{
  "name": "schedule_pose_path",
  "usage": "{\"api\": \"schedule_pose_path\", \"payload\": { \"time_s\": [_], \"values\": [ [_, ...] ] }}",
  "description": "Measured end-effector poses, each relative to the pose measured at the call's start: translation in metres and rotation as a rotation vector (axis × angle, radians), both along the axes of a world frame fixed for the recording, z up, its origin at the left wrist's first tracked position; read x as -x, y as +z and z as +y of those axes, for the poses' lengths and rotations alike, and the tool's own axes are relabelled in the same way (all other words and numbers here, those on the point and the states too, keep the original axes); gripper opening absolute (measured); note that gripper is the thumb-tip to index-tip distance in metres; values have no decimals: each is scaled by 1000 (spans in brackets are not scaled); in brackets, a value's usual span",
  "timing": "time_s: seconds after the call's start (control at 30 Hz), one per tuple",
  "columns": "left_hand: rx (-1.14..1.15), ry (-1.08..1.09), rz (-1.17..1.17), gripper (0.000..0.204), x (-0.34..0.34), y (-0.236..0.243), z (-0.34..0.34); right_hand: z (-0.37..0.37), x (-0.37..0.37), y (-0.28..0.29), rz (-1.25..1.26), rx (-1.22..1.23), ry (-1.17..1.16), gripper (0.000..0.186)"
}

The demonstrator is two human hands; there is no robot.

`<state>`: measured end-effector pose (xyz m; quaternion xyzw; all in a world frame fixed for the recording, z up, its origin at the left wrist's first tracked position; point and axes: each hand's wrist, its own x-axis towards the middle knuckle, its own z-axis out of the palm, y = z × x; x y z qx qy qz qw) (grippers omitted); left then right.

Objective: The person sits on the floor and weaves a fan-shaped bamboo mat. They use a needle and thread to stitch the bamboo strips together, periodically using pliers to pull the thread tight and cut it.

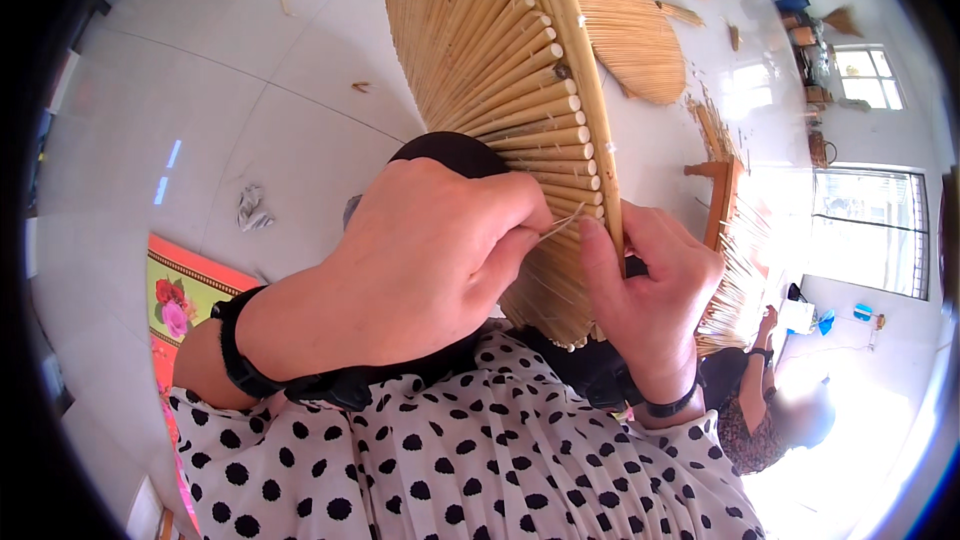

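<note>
Left hand: the left hand [420,260] sits at the centre of the frame, fingers curled together and pinched on a thin pale strand [562,224] right at the lower rim of the fan.
Right hand: the right hand [650,290] is just right of centre, thumb and fingers clamped on the edge of the same fan, its thumb pressed against the rim close to the left fingertips.
Fan: a woven straw fan [500,70] of pale ribs rises from the hands to the upper middle of the frame, turned edge-on, with a bound rim down its right side.
Strand: it runs between the two hands, short and taut, touching the rib ends.
Wrists: a black band [235,350] circles the left wrist; a thin dark bracelet [672,406] circles the right.
Sleeves: white cloth with black dots [480,460] fills the lower middle.
Floor: pale tiled floor [250,90] across the upper left, with a crumpled scrap [250,208] on it.
Mat: a flowered mat [180,295] at the left edge.
Second fan: another round straw fan [630,35] lies on the floor, upper right.
Other person: someone else sits at the lower right, a hand [768,320] raised near loose straw [735,285].
</note>
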<state>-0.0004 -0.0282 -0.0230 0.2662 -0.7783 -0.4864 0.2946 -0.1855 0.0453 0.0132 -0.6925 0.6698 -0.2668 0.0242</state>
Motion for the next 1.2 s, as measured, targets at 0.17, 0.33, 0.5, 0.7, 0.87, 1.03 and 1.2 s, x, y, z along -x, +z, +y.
{"api": "schedule_pose_path", "payload": {
  "time_s": [0.17, 0.33, 0.5, 0.7, 0.87, 1.03, 1.2],
  "values": [
    [-95, 28, 21, 6, -2, 1, 5, -1, -3, 0, -3, 13, 8, 12],
    [-169, 33, 46, 6, -2, -1, 5, -1, 0, 0, 52, 20, 32, 12],
    [-92, 30, -1, 14, -3, 2, 2, -1, 5, 0, 80, 24, 41, 12],
    [-103, 93, 38, 12, -17, 10, 7, -2, 8, -5, 77, 60, 36, 12],
    [-126, 112, 60, 8, -19, 5, 11, -2, 9, -2, 61, 46, 14, 11],
    [-66, 101, 88, 8, -9, 1, 15, 1, 11, -3, 57, 44, 2, 11],
    [4, 75, 92, 10, -6, 1, 13, 2, 11, -5, 38, 45, 3, 11]
  ]
}}
